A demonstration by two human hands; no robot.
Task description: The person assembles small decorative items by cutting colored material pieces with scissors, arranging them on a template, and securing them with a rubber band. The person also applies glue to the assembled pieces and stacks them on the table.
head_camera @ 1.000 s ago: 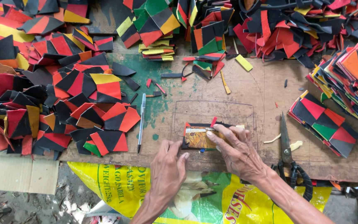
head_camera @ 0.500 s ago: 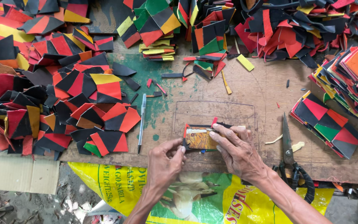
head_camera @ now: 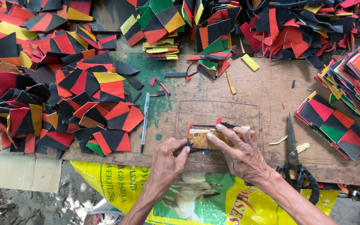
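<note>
**Trimming a patchwork piece at the board edge**

Worn wooden board [head_camera: 238, 100], stained green in places, serves as the bench; a yellow printed sack [head_camera: 117, 183] hangs below its near edge. Heaps of red, black, yellow and green patchwork pieces [head_camera: 55, 91] cover the left and back; a neater stack [head_camera: 334, 125] sits at right. A pen [head_camera: 145, 121] lies just left of the work. Scissors [head_camera: 293, 154] lie at right, untouched.

Work piece: a small rectangular block [head_camera: 207, 138], orange-brown face with black edging, flat near the front edge of the board.

Right hand [head_camera: 240, 152]: fingers spread, pressed flat on top of the block, pinning it down.

Left hand [head_camera: 169, 156]: fingers curled together against the block's left end. It may be pinching a small blade or tool, but the view is too poor to tell.

Judgement: the step in hand looks like trimming or squaring the block's left end. The next move would call for steady downward pressure from the right hand and a controlled stroke along the edge, fingertips kept clear.
</note>
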